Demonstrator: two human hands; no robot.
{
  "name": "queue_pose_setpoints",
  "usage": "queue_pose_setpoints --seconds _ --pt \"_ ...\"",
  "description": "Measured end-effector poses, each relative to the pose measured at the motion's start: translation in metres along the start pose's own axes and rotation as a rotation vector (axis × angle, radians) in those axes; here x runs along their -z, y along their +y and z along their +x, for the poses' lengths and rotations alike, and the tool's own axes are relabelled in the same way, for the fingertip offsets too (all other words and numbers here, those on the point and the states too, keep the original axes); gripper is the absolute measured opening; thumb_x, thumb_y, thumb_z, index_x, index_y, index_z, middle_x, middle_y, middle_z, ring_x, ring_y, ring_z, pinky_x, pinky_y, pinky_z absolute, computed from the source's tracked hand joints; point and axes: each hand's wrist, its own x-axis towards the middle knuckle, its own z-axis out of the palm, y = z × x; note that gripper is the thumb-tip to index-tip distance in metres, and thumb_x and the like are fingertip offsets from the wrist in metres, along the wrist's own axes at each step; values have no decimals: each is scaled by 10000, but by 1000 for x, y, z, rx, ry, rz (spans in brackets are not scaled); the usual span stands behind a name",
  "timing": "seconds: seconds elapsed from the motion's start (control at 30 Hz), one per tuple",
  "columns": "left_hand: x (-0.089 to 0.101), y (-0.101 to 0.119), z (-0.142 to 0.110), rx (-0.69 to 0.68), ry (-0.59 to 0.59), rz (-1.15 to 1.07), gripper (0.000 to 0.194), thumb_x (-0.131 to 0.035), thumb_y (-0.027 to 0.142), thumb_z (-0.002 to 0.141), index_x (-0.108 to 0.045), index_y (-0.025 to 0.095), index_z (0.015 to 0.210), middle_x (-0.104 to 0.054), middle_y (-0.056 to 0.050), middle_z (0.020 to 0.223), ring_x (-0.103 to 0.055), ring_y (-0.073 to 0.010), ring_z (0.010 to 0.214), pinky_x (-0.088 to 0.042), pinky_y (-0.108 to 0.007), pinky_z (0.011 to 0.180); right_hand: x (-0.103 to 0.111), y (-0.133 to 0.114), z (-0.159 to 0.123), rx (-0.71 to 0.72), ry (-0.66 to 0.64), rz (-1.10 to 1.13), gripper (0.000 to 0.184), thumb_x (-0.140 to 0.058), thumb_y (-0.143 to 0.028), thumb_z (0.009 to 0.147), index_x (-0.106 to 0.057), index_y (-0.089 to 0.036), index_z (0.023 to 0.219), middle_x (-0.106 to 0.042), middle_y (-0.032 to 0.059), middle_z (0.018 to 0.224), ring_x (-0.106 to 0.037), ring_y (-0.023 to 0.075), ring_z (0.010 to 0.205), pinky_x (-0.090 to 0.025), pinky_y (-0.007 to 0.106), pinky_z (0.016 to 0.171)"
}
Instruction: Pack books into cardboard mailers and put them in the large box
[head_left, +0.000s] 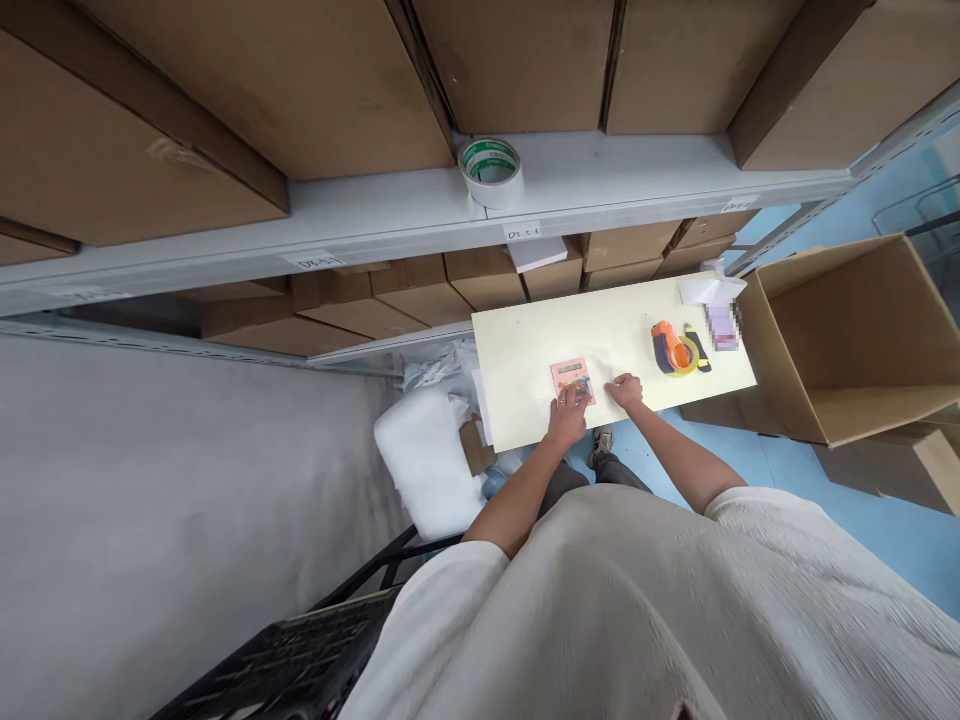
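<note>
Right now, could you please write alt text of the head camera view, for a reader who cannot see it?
A bare left hand rests on a flat pink rectangular packet on a pale yellow tabletop, with the right hand beside it. Farther right lies an orange tape dispenser; brown cardboard boxes stand on grey metal shelves beyond.

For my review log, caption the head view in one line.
Left hand on a flat pink item, right hand beside it, a tape dispenser on the pale tabletop.

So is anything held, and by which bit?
The left hand is on the near part of the pink card, perhaps just pressing. The right hand looks pinched; whether around anything, I can't tell.
</note>
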Motion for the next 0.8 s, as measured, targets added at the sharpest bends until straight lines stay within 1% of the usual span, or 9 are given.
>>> queue_pose_setpoints --seconds 0.1,0.17,0.27,0.37,0.47,0.53,0.63,0.7,0.8 --pt "-2 -2 -1 0 -12 -8 758 -606 174 945 -448 299 1676 -254 -139 1828 -205 -376 1688 -339 -614 1299 -1 -2 -1 33 -30 97 358 -762 -320 774 -597 -274 1088 -700 5 946 -715 251 936 -577 354 849" --pt "0 -4 -1 -9 -13 -25 756 -620 183 945 -453 290 1674 -254 -138 1832 -206 -377 1692 -356 -602 1300 -1 -6 -8 79 -52 115 377 -735 -273 784 -590 -271 1132 -715 -6 922 -722 238 916 -564 328 822" --pt "4 -7 0 -27 4 -55 754 -621 179 947 -454 269 1677 -291 -133 1826 -233 -367 1692 -386 -578 1300 -6 -17 -22 205 -121 96 386 -707 -235 817 -597 -271 1185 -743 -15 913 -732 229 926 -548 301 801" --pt "10 -13 -1 -56 35 -135 738 -563 110 949 -468 249 1668 -397 -121 1783 -320 -315 1669 -409 -525 1307 -18 -28 -36 336 -194 43 391 -679 -201 868 -602 -268 1244 -757 -17 882 -736 223 900 -536 284 786" --pt "16 -21 -4 -35 69 -298 715 -463 36 957 -487 240 1642 -555 -105 1673 -502 -261 1556 -464 -467 1275 -33 -36 -45 424 -222 -58 397 -642 -154 904 -613 -250 1289 -773 2 917 -736 224 900 -530 283 802" --pt "19 -24 -8 16 107 -373 695 -427 14 957 -498 232 1613 -599 -108 1623 -575 -254 1481 -504 -448 1229 -42 -39 -48 449 -229 -111 397 -620 -124 916 -632 -232 1297 -788 24 968 -738 228 930 -533 286 826" --pt "22 -23 -13 42 190 -372 650 -444 -4 928 -542 226 1527 -582 -121 1615 -566 -266 1475 -510 -454 1202 -50 -38 -51 471 -239 -143 386 -600 -101 916 -682 -210 1276 -806 61 1065 -742 238 999 -547 296 882" --pt "23 -21 -13 26 212 -358 633 -453 -13 913 -552 227 1491 -594 -127 1589 -566 -273 1461 -504 -462 1189 -51 -36 -51 486 -236 -131 416 -590 -93 902 -713 -210 1282 -811 71 1132 -744 247 1053 -557 309 936" --pt "25 -16 -10 40 134 -336 617 -466 -16 912 -548 212 1479 -663 -150 1488 -589 -300 1420 -495 -469 1155 -47 -28 -51 512 -269 -68 457 -568 -89 885 -753 -224 1280 -814 67 1196 -745 250 1120 -557 326 1022"
